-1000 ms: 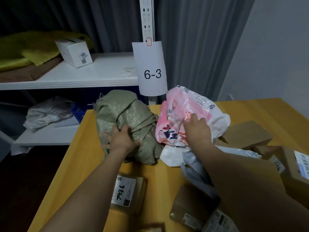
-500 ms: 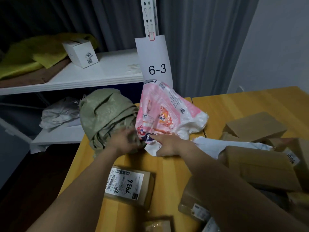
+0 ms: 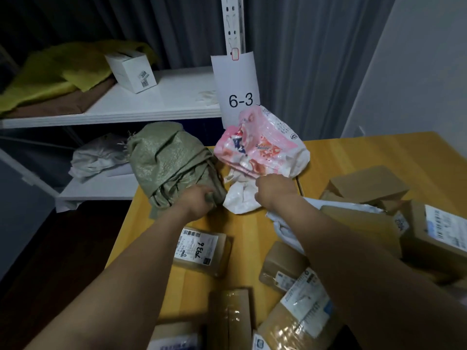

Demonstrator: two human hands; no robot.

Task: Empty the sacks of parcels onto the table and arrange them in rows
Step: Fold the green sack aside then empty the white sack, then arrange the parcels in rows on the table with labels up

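Note:
A crumpled green woven sack (image 3: 169, 162) lies at the far left corner of the yellow wooden table (image 3: 353, 157). My left hand (image 3: 195, 202) is closed on its lower edge. Beside it on the right lies a pink and white plastic sack (image 3: 262, 147), bunched up. My right hand (image 3: 274, 189) grips its white lower part. Brown cardboard parcels are scattered over the near and right table: one with a label marked 7936 (image 3: 202, 250), a small one (image 3: 283, 266), and a taped one (image 3: 298, 317) under my right forearm.
A white shelf unit (image 3: 164, 102) stands behind the table with a white box (image 3: 131, 70), yellow cloth (image 3: 58, 72) and a sign reading 6-3 (image 3: 236, 92). A lower shelf holds a crumpled white bag (image 3: 97, 156). More boxes (image 3: 366, 185) pile at the right. Dark floor lies left.
My right hand slid down from the top of the pink sack to its white lower end and gripped it. Both sacks have shifted toward the table's far left corner.

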